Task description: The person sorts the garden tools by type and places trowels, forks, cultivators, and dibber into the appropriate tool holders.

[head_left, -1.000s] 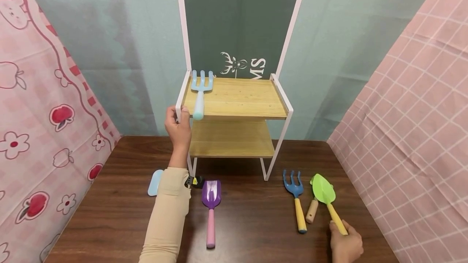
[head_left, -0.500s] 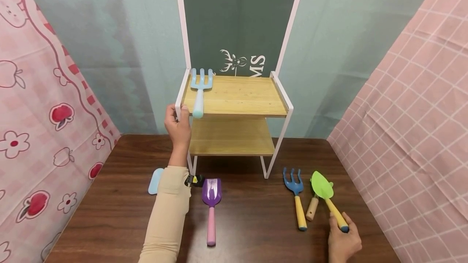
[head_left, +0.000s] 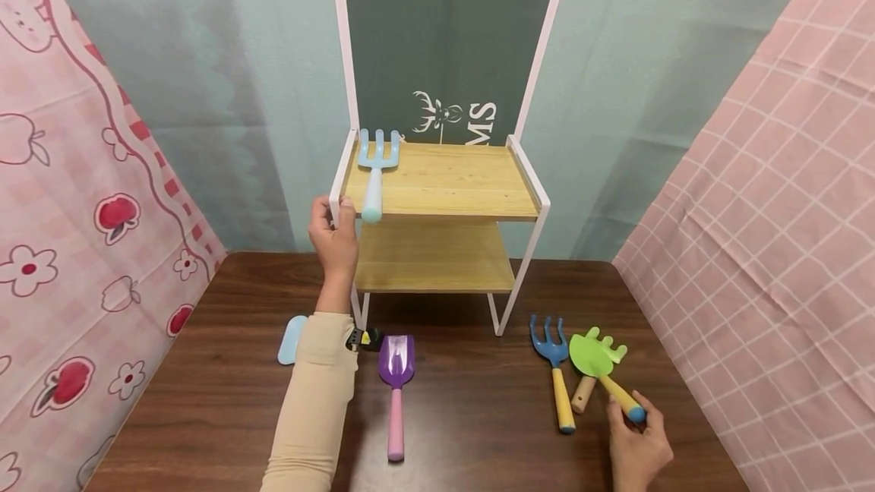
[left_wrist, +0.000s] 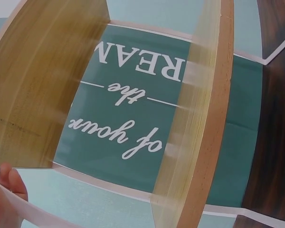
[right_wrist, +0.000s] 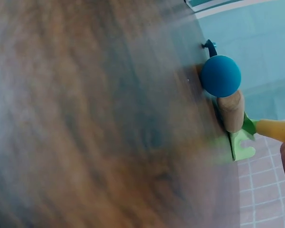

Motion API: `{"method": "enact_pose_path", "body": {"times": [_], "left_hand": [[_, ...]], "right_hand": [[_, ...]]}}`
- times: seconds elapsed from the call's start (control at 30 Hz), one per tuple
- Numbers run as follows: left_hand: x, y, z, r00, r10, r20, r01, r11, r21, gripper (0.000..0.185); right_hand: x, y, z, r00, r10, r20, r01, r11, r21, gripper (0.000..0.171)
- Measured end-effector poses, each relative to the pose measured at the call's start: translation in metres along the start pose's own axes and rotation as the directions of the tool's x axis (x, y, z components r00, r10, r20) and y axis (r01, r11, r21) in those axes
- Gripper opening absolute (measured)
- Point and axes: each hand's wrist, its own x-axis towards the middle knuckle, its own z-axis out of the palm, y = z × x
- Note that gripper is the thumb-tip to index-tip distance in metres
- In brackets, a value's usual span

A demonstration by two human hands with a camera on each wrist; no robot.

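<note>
My left hand (head_left: 333, 232) grips the white front-left post of a small two-tier wooden shelf (head_left: 451, 196); its fingers (left_wrist: 7, 179) curl round the frame in the left wrist view. A light blue toy fork (head_left: 374, 167) lies on the top tier by that corner. At the table's right, my right hand (head_left: 634, 439) pinches the yellow handle of a green toy trowel (head_left: 596, 361), its blade lifted over a green rake with a wooden handle (head_left: 586, 389). A blue fork with a yellow handle (head_left: 555, 370) lies just left of them.
A purple scoop with a pink handle (head_left: 395, 389) lies on the dark wooden table (head_left: 478, 431) in front of the shelf. A light blue piece (head_left: 292, 340) sits beside my left sleeve. Pink cloth walls close in left and right; the shelf's lower tier (head_left: 434, 260) is bare.
My right hand has shifted its hold to the trowel handle's end and swung the green blade leftward and lower, uncovering the green rake. The left hand stays on the shelf post.
</note>
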Motion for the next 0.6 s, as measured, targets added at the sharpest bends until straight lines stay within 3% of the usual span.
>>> {"method": "enact_pose_path", "body": {"times": [0.27,0.4,0.6], "left_hand": [[0.001,0.000,-0.001,1.000,-0.007,0.005,0.007,1.000,-0.010,0.018],[0.000,0.000,0.000,1.000,-0.015,-0.003,0.015,1.000,-0.013,0.019],[-0.001,0.000,-0.001,1.000,-0.004,0.003,0.004,1.000,-0.007,0.016]], "right_hand": [[-0.001,-0.011,-0.003,0.997,-0.037,0.063,0.042,0.996,-0.080,0.031],[-0.004,-0.012,-0.003,1.000,-0.018,0.020,0.018,1.000,-0.011,0.032],[-0.002,0.024,0.007,0.994,0.108,-0.032,-0.104,0.988,0.119,0.031]]}}
